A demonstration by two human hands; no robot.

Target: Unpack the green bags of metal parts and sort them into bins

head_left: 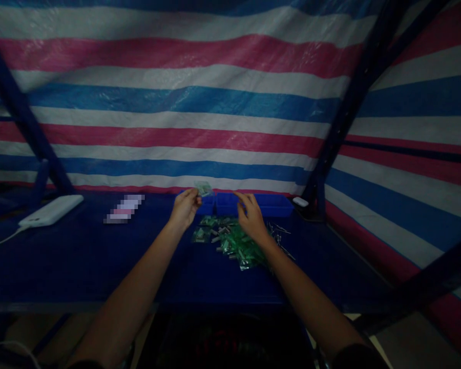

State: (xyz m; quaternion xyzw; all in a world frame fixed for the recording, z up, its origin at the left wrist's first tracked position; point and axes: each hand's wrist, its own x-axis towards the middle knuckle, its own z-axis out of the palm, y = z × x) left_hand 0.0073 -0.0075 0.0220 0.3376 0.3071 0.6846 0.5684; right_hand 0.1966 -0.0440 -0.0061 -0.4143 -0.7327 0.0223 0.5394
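Pinching hand: the left hand, mid-frame, thumb and fingertips pressed together on the near corner of a small clear bag.
Bag's place: held up just left of the frame's centre, in front of the left tray as I see it.
Bag's direction: juts right and slightly up from the fingertips; its long axis seems to run crosswise, but I cannot tell which end opens.
Other hand: the right hand, right of centre, fingers parted, forefinger aimed left toward the bag.
Pile: green-tinted bags heaped on the blue table, below both hands, lying every which way.
Thin rods: metal sticks scattered along the pile's right edge.
Left side: a white box, slanting up to the right.
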